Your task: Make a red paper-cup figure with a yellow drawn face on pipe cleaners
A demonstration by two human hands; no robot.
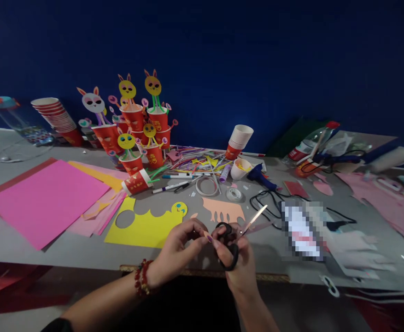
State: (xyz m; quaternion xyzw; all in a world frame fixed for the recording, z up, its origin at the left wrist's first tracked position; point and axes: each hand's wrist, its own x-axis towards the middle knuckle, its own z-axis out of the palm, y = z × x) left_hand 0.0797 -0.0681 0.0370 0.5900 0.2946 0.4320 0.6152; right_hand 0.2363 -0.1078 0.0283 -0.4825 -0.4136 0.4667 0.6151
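Black-handled scissors (pixel 230 258) hang on the fingers of my right hand (pixel 238 265), blades apart and pointing up to the right. My left hand (pixel 181 246), with a red bead bracelet at its wrist, pinches a small peach and purple paper piece (pixel 208 236). The right fingertips come close to that piece; whether they touch it I cannot tell. Behind my hands lies a peach paper sheet (pixel 222 208) with cut-out edges. To its left is a yellow sheet (pixel 143 228) with round cut-outs, and a small yellow smiley disc (pixel 179 209) on its corner.
Decorated red cups (pixel 132 117) with paper animal faces stand at the back left. Pink sheets (pixel 49 198) cover the left side. Several pens, straws and tape rolls (pixel 207 186) lie mid-table. A blue glue gun (pixel 262 177), its black cable and a blurred-out item (pixel 301 230) are at right.
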